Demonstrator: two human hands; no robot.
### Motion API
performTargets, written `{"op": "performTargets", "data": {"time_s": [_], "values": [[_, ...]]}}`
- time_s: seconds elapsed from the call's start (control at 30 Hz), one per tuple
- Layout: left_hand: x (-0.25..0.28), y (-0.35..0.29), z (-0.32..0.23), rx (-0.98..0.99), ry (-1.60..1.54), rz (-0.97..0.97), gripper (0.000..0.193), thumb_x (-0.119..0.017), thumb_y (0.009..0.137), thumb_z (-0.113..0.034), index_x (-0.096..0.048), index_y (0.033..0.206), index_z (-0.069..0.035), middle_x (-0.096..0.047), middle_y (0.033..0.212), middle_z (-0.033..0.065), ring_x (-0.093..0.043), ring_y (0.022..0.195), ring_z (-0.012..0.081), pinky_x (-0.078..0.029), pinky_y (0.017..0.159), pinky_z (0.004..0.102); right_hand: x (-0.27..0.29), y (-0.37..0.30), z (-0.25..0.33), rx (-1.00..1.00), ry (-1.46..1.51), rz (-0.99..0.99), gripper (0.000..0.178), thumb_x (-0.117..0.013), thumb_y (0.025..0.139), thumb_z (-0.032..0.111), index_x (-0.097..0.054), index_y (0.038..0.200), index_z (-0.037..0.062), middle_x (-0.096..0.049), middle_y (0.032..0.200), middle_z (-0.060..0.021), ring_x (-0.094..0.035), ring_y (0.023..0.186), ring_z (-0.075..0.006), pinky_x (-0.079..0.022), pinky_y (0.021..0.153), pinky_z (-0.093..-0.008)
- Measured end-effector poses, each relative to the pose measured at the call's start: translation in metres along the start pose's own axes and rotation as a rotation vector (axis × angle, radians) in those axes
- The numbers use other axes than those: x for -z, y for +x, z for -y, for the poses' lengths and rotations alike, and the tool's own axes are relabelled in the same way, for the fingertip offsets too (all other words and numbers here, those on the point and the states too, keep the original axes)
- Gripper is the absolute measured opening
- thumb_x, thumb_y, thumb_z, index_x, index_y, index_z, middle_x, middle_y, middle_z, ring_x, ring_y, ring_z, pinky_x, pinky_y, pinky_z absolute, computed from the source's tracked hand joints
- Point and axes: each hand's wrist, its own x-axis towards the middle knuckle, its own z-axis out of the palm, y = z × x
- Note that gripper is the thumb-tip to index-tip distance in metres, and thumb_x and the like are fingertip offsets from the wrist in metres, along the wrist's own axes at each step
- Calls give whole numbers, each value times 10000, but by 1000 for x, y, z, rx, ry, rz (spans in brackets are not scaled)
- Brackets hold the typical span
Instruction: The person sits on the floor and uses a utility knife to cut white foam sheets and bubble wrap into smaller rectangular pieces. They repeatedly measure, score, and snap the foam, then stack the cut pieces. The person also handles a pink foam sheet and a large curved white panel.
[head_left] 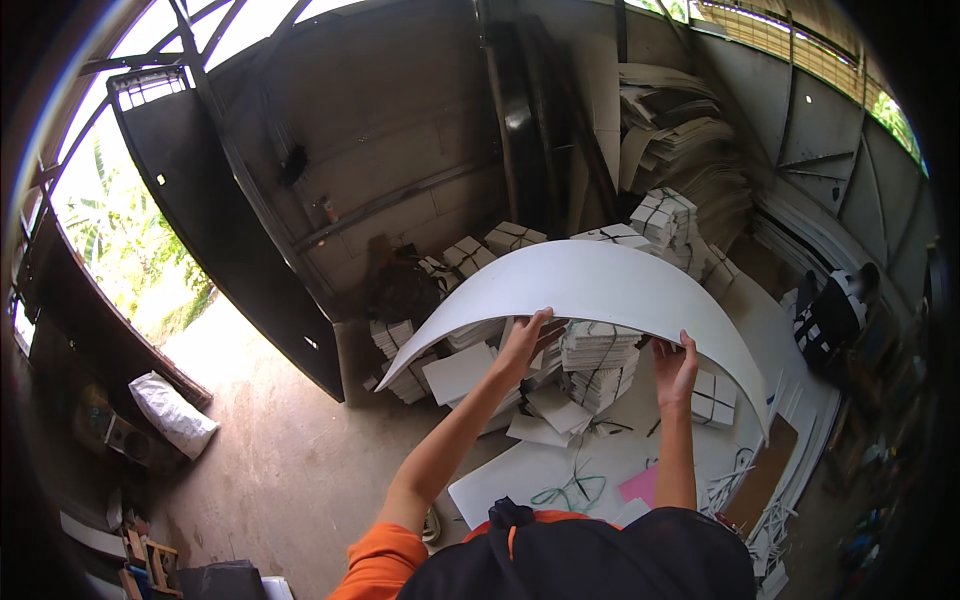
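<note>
Seen from a head-worn camera looking down, a person in an orange sleeve holds up a large, thin white sheet of board [600,285], which bows into a wide arch over a cluttered floor. The left hand [530,340] presses against the sheet's near edge towards its left half, its grip loose, fingers spread flat along the underside with the thumb on the rim. The right hand [676,362] holds the same edge further right, fingers hooked up over the rim in a light pinching grip. The sheet is fully lifted, touching nothing but the two hands, and hangs above tied bundles of small white rectangular cards [598,360], stacked in uneven piles. More flat white sheets [520,480] lie on the concrete floor [290,460] below, with loose green cord [575,492] and a pink scrap of paper [640,486] on them. A white sack [172,412] rests by the open doorway at the left. Judging by this, the sheet has been raised but not yet set down anywhere; placing it remains.
</note>
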Motion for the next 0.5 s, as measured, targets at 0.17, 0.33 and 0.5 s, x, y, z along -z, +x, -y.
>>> {"op": "performTargets", "data": {"time_s": [0.17, 0.33, 0.5], "values": [[-9, 62, -1, -19, -39, 71, 396, -513, 808, -199, -373, 1083, 49, -462, 1070, 138, -489, 1001, 202, -386, 931, 302, 0, 37, 2, 70, 3, -51, 346, -526, 782, 176, -423, 1072, 18, -475, 1012, -74, -480, 917, -190, -430, 784, -313], [-57, 143, 8, -33, -105, 348, 402, -512, 813, -187, -357, 1092, 58, -455, 1055, 139, -488, 992, 211, -395, 910, 305, 16, 67, 26, 248, -3, -172, 311, -528, 783, 149, -449, 1056, 23, -479, 995, -71, -493, 876, -177, -448, 760, -293], [-129, 189, 28, 138, 3, 522, 402, -533, 809, -216, -379, 1050, 67, -465, 1022, 138, -502, 951, 183, -419, 813, 290, 47, 64, 62, 469, -129, -415, 361, -523, 781, 173, -414, 1096, 35, -438, 1054, -81, -452, 952, -193, -443, 785, -310]]}}
